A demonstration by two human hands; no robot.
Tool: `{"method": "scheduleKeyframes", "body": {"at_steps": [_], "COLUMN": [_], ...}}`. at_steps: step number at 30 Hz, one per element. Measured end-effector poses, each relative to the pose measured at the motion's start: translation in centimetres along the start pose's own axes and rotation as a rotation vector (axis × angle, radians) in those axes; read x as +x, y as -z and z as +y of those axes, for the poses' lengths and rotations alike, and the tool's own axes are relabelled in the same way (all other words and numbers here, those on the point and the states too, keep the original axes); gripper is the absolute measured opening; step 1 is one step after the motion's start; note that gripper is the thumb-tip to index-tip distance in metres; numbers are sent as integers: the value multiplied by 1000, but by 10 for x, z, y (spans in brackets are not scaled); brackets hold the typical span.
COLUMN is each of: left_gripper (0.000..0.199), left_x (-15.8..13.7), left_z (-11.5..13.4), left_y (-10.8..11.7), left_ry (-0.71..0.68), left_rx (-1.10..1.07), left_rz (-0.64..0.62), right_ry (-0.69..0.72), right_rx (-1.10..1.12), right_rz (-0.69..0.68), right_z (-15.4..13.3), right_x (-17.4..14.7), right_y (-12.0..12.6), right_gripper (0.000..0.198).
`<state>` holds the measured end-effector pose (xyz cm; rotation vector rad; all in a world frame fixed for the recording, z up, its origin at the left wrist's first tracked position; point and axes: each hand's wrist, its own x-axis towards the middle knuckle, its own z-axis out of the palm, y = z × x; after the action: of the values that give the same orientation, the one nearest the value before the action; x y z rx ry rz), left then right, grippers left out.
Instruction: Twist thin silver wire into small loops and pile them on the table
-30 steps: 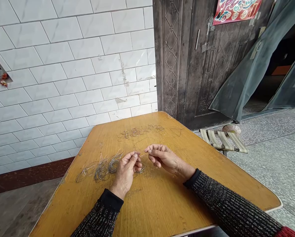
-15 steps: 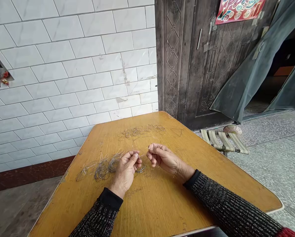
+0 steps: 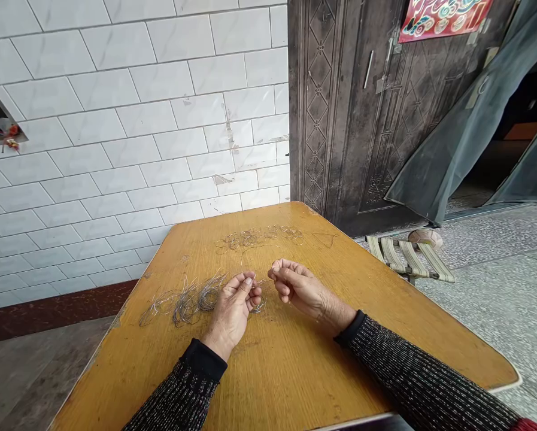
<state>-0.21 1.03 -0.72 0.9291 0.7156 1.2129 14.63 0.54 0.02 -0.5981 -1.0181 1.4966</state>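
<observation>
My left hand (image 3: 236, 302) is closed in a pinch, thumb against forefinger. A thin wire (image 3: 242, 257) rises from its fingertips and bends toward the back of the table. To the right and slightly higher, my right hand (image 3: 302, 290) also pinches, and a fine bit of wire shows faintly at its fingertips. A small gap separates the two hands. Beside and partly behind my left hand lie several loose coils of grey wire (image 3: 186, 306), one of them partly hidden by the fingers. Farther back, tangled darker wire loops (image 3: 250, 237) spread across the tabletop.
The wooden table (image 3: 295, 377) meets a white tiled wall (image 3: 129, 137). A bent wire piece (image 3: 325, 239) lies near its right edge. Beyond that edge stand a folding stool (image 3: 407, 258) with striped straps, a ball (image 3: 425, 238) and a dark carved door (image 3: 362, 149) beside a hanging curtain (image 3: 452, 149).
Both hands keep their pinching pose and have barely moved. The wire's curved upper part near the back loops now shows lower and less distinctly. The whole view has shifted slightly.
</observation>
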Motion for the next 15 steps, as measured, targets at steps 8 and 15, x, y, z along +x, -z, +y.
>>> {"method": "scheduleKeyframes", "body": {"at_steps": [8, 15], "left_gripper": [28, 25], "left_x": [-2, -2], "left_z": [5, 6], "left_y": [-1, -1], "left_ry": [-76, -97], "left_rx": [90, 191], "left_rz": [19, 57], "right_ry": [110, 153], "right_rx": [-208, -481], "right_rz": [2, -61], "right_z": [-2, -4], "right_x": [-2, -2], "right_y": [-3, -2], "right_gripper": [22, 22]}}
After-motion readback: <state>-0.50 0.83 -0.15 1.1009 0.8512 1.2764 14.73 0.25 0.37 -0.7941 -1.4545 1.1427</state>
